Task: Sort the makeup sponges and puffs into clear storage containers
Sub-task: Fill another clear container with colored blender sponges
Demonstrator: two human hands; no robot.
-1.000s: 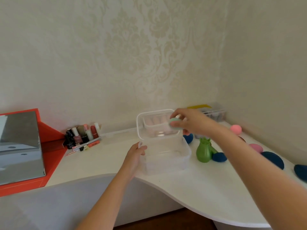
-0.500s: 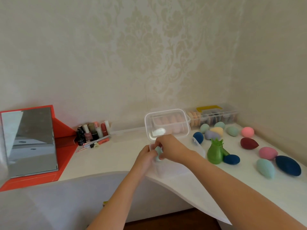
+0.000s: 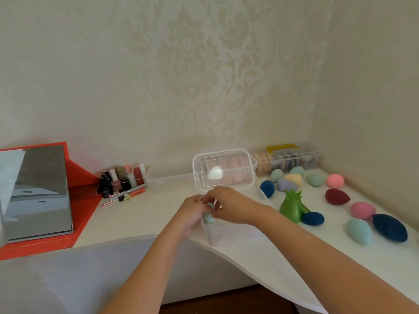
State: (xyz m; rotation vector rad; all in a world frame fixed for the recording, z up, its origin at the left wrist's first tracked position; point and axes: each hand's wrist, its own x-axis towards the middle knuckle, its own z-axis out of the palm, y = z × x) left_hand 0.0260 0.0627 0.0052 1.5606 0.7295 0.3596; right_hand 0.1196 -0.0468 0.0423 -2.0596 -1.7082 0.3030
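Two hands: meet over the near left corner of the clear container (image 3: 229,233), by the curved front edge of the white table (image 3: 145,219).
Right hand (image 3: 229,206): thumb and fingers pinch the pale teal sponge (image 3: 208,215).
Left hand (image 3: 192,211): fingers curl round the container's corner rim, against the sponge's left side.
Sponge position: at the rim, between both hands and partly covered by fingers; I cannot tell if it is inside the box.
Container state: open, with its lid (image 3: 223,172) standing upright on the far side; blurred peach shapes show through it.
Back right: an organizer box (image 3: 288,158) with a yellow handle sits against the wall, puffs standing on edge in its compartments.
Loose sponges: spread over the table right of the container, among them a maroon sponge (image 3: 336,196), a large navy sponge (image 3: 389,227) and, just beside it, a large teal sponge (image 3: 359,231).
Green holder (image 3: 291,207): upright, beside the right wrist, with a small navy sponge (image 3: 313,218) at its base.
Far left: a mirror (image 3: 36,193) leans in an orange stand, with nail polish bottles (image 3: 122,180) grouped by the wall.
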